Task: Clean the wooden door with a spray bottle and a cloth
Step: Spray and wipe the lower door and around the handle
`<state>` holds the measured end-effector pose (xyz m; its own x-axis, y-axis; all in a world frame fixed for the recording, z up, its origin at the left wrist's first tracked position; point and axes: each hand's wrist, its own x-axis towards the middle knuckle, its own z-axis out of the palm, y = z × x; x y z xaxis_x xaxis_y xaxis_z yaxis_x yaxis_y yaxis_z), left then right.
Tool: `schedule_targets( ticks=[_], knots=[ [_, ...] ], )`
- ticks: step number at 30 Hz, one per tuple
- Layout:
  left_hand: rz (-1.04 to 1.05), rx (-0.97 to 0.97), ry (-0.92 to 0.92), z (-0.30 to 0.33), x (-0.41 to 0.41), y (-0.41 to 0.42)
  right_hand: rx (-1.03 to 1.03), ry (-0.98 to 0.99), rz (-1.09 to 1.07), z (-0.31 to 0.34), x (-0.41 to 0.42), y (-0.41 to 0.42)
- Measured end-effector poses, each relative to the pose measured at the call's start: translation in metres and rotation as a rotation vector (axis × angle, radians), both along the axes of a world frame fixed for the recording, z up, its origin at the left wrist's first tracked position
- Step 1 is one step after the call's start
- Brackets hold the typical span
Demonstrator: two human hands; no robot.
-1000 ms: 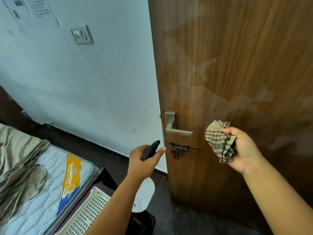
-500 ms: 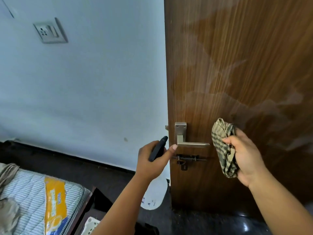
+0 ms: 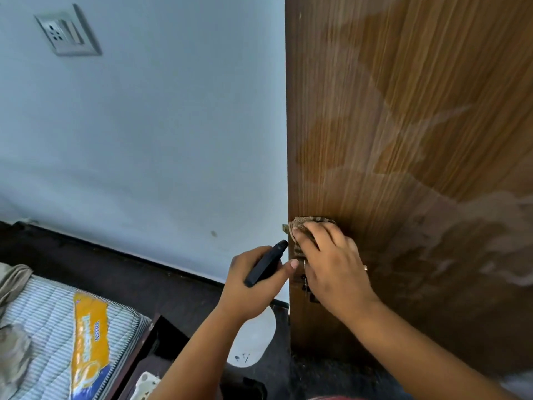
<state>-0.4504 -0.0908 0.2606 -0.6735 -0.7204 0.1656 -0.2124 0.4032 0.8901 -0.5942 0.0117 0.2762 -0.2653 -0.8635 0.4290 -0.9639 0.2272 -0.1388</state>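
Hands: right [image 3: 334, 269] presses cloth [image 3: 310, 223] flat against door [image 3: 403, 140] at its left edge, fingers spread over it; left [image 3: 253, 284] grips bottle [image 3: 261, 330] by its black head, white body hanging at 6 o'clock. Mattress [image 3: 43, 327] at 8 o'clock.

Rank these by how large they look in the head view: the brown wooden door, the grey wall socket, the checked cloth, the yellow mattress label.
1. Brown wooden door
2. Yellow mattress label
3. Grey wall socket
4. Checked cloth, mostly hidden under the right hand, so its rank is unsure.
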Motion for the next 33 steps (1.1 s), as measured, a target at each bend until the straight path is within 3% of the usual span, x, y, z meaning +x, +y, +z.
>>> schedule_targets(
  ticks=[3,7,13,18,25,28,33],
  knots=[
    [0.013,0.053,0.013,-0.002,0.003,-0.001,-0.011,0.107,0.040,-0.008,-0.020,0.007],
    [0.070,0.059,0.016,-0.006,0.005,-0.004,-0.064,0.031,0.013,-0.009,-0.038,0.018],
    [0.080,0.024,0.039,0.004,-0.010,-0.002,0.040,0.097,0.055,0.009,-0.003,-0.019],
    [0.099,0.038,0.050,0.004,-0.005,-0.002,0.024,0.000,0.045,0.009,-0.029,0.015],
    [0.094,0.014,0.024,0.002,-0.006,0.001,0.052,0.146,-0.042,0.013,0.001,-0.005],
    [0.082,0.048,0.033,0.000,-0.008,0.003,0.035,0.053,0.022,0.010,-0.021,0.010],
    [0.103,0.034,-0.070,-0.018,-0.012,0.008,-0.072,-0.297,0.030,-0.002,-0.051,0.043]
  ],
)
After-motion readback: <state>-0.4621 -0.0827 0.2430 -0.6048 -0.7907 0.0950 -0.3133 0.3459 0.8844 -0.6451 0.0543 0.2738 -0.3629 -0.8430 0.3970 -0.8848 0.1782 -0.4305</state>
